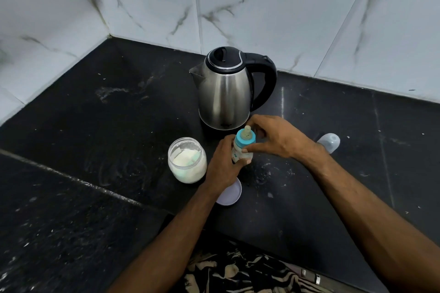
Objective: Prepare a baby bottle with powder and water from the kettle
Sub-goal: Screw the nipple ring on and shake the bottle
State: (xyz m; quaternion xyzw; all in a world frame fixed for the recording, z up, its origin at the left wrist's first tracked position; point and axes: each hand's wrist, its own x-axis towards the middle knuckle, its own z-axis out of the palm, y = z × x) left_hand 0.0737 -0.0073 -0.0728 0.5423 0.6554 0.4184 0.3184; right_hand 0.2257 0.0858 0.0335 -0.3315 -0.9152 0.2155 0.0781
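- Starting at the left, I see the open powder jar standing upright on the black counter, mouth up and partly full of white powder, with something pale green in it that may be a scoop. I judge it sits close so powder is in easy reach.
- Its pale lid lies flat on the counter just behind my left wrist, out of the way.
- My left hand is wrapped around the lower body of the baby bottle, steadying it against twisting.
- That bottle stands near-upright between jar and kettle, long axis vertical, teat pointing up and tipped slightly toward the kettle.
- My right hand pinches the blue collar, thumb in front and fingers behind; I cannot tell whether it is tightening or loosening.
- The steel kettle stands just behind, lid closed, spout left, handle right, handy for my right hand.
- Far right, a translucent bottle cap lies on the counter.
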